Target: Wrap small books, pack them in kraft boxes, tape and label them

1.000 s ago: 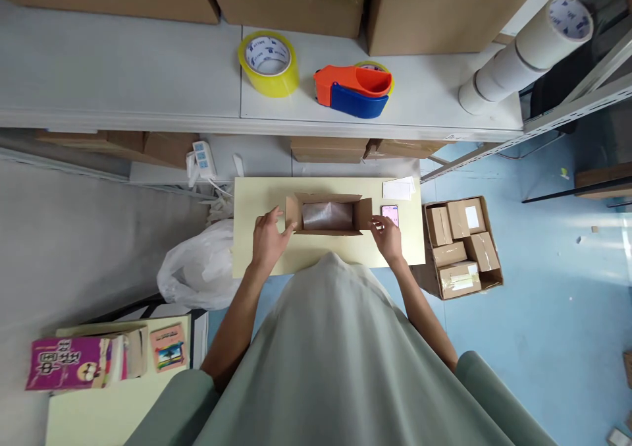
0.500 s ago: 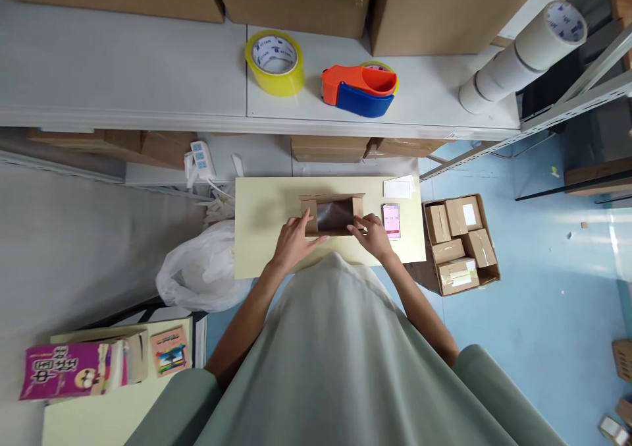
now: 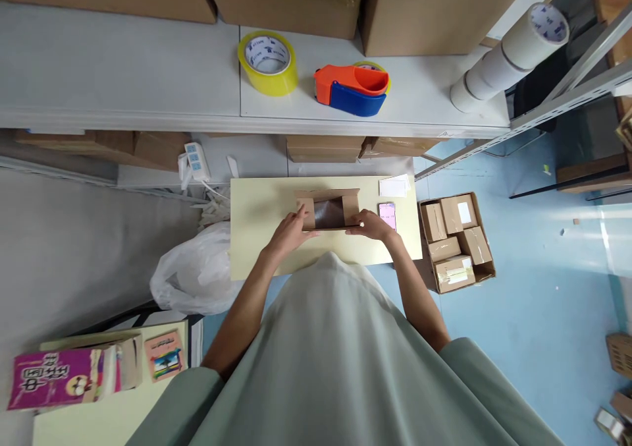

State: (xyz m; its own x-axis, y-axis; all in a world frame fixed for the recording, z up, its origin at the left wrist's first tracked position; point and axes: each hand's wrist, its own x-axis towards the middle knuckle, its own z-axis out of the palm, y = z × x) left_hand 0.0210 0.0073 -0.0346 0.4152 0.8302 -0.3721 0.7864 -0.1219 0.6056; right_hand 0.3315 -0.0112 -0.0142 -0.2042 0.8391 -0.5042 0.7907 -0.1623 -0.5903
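Note:
A small cardboard box (image 3: 351,204) stands on the pale yellow table, its two end flaps folded inward over the opening. Between those flaps a dark, glossy surface (image 3: 328,214) shows inside; I cannot make out what it is. The long back flap stands up. My left hand (image 3: 290,230) grips the near left corner, fingers on the end flap and thumb along the front side. At the near right corner, my right hand (image 3: 368,224) holds the box with bent fingers and its thumb along the front.
A phone (image 3: 388,215) and white paper slips (image 3: 394,186) lie right of the box. Above, a shelf (image 3: 162,70) carries a yellow tape roll (image 3: 276,80) and an orange-blue tape dispenser (image 3: 353,93). A carton of small boxes (image 3: 447,247) stands right, a plastic bag (image 3: 195,268) left.
Both hands have come inward and folded the box's end flaps from outspread to across the opening. The left hand moved right onto the box's corner.

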